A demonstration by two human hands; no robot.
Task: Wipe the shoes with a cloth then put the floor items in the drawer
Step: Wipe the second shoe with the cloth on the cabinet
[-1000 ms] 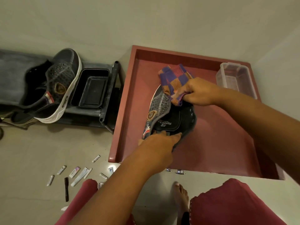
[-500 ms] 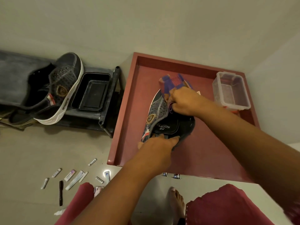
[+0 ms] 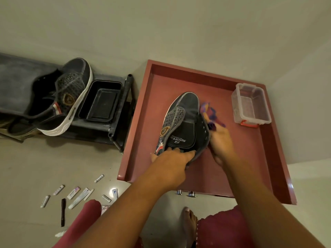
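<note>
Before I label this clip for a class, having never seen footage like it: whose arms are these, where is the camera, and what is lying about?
There is no machine here: a person wears a wide-angle camera on the head, looking down at their own arms. The left hand grips the heel end of a dark shoe held over an open red drawer. The right hand holds a purple and orange cloth against the shoe's side. A clear plastic box sits in the drawer. The other shoe rests on a dark rack beside a black tray. Small tubes and packets lie on the floor.
</note>
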